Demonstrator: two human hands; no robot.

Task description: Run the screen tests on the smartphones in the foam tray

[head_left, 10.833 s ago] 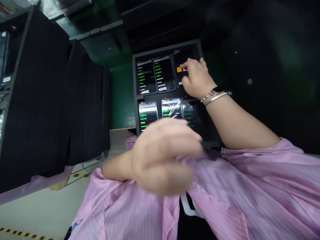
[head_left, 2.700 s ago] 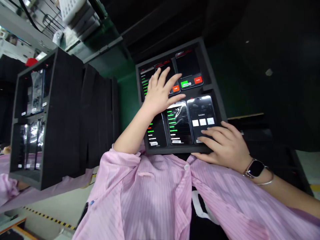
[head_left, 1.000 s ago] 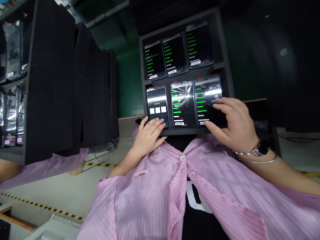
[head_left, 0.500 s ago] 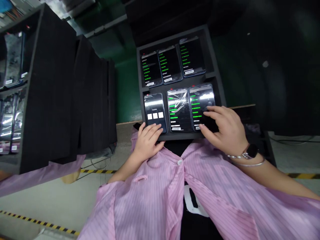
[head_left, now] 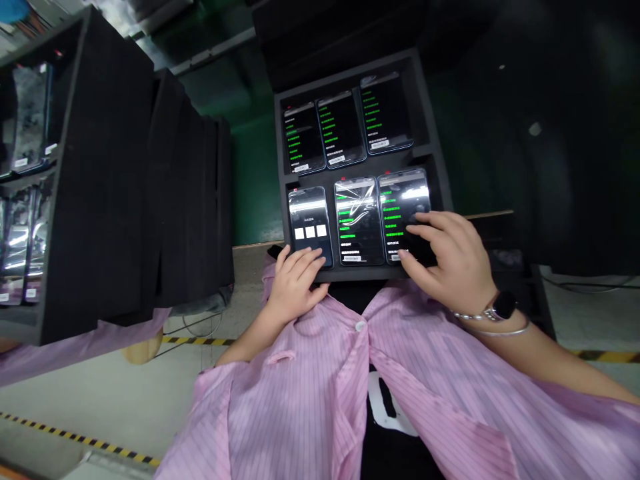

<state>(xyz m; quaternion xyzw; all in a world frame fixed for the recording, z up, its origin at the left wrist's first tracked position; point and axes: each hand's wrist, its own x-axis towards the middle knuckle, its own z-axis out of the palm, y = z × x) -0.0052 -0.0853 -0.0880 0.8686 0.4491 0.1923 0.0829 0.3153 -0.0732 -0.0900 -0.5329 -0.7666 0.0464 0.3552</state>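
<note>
Six phones [head_left: 343,130] lie face up in a black tray [head_left: 367,273] directly before the person, three in the far compartment and three in the near one. The near-left phone [head_left: 309,210] displays three white squares in a row; the other five show lists with mostly green lines. Left hand [head_left: 295,283]: four fingers extended, narrowly spaced, at the lower end of that phone, thumb apart near the tray's edge; whether they grip the tray cannot be determined. Right hand [head_left: 453,260]: thumb and fingers curved, set wide over the lower right of the near-right phone [head_left: 400,200]; contact cannot be confirmed. A watch [head_left: 505,305] is worn on the right wrist. At left stands a black case [head_left: 115,187] with further phones in its compartments. Yellow-and-black tape [head_left: 75,438] marks the floor.
</note>
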